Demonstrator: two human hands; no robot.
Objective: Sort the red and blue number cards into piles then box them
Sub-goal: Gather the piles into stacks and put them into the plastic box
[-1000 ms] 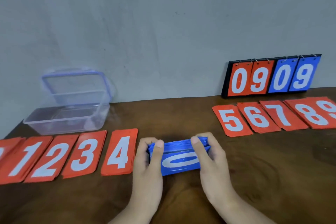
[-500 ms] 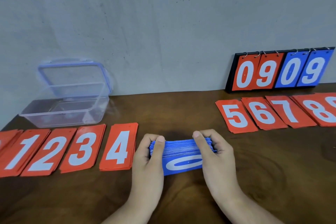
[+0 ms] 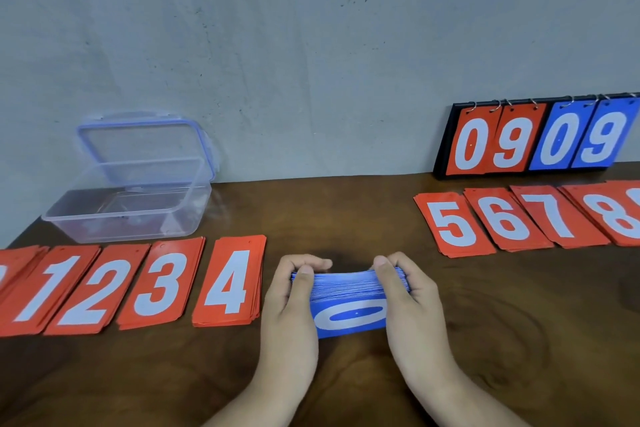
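Blue card stack (image 3: 348, 288) held at lower centre of frame, gripped at short ends by left hand (image 3: 291, 302) and right hand (image 3: 412, 302), fingers clamped on it. Cards judged thin, stiff, slippery; stack best squeezed at both ends.

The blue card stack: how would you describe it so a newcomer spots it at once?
On the brown table, look at the gap between the red 4 pile and the red 5 pile. There the left hand and right hand grip the ends of the blue card stack. It alone is loose and blue, showing a white 0; the piles around it are red.
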